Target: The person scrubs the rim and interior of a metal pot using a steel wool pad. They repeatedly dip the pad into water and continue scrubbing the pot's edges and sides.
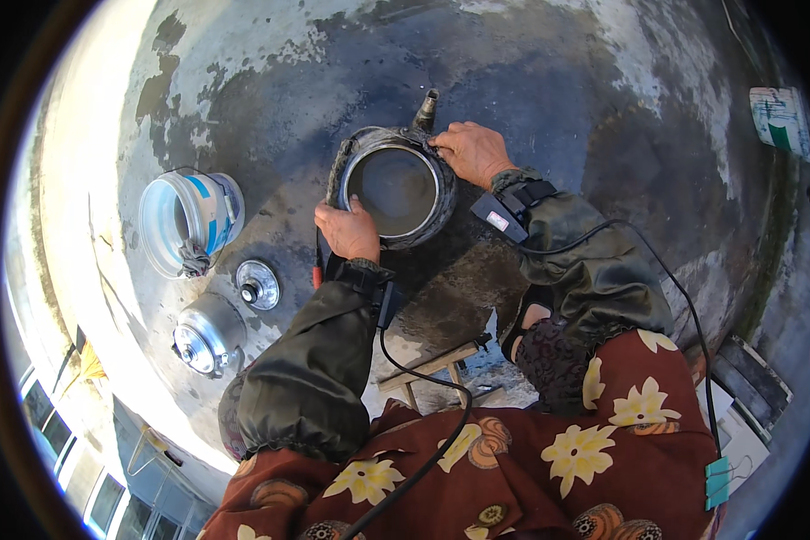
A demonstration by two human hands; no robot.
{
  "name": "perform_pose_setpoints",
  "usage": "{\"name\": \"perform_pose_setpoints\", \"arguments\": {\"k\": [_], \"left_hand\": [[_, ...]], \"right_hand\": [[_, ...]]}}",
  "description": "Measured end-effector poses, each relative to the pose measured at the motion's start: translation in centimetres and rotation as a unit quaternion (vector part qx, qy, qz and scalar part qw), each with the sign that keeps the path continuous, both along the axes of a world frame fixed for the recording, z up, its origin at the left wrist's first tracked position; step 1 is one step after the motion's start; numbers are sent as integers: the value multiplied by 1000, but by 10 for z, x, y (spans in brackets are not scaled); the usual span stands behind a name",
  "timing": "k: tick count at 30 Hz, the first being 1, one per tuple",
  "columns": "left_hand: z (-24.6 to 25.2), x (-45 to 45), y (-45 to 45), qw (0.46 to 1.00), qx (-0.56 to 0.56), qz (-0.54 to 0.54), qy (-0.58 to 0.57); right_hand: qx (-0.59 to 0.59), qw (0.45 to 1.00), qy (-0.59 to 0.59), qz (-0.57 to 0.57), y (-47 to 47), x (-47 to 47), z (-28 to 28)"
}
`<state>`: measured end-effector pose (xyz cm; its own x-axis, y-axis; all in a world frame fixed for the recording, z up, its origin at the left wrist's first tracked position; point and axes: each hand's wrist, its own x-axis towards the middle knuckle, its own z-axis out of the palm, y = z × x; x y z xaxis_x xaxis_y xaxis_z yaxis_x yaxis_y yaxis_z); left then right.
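Note:
A sooty metal kettle [446, 196] without its lid stands on the wet concrete floor, murky liquid inside and its spout pointing away from me. My left hand [348, 228] grips the kettle's near left side by the handle, thumb on the rim. My right hand [474, 152] touches the far right of the kettle near the base of the spout, fingers bent; whether it holds something small is hidden. A metal lid with a black knob [258, 285] lies on the floor to the left. Just left of the kettle, a red-handled tool [316, 277] is partly hidden by my left hand.
To the left stand a plastic bucket [212, 209] with a grey rag [194, 258] over its rim and a lidded metal pot [217, 320]. A wooden stool [432, 364] is below me. Another stained bucket [779, 125] is at far right. Black cables run from both wrists.

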<state>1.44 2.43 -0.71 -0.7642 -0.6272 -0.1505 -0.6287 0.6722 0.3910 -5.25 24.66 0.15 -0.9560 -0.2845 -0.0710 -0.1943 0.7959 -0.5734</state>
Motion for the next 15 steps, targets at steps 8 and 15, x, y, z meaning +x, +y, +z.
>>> {"name": "perform_pose_setpoints", "arguments": {"k": [8, 15], "left_hand": [[8, 1, -8, 998, 32, -52, 12], [50, -40, 6, 884, 341, -311, 72]], "right_hand": [[-285, 932, -184, -124, 9, 18, 17], [-338, 914, -215, -66, 5, 8, 8]]}}
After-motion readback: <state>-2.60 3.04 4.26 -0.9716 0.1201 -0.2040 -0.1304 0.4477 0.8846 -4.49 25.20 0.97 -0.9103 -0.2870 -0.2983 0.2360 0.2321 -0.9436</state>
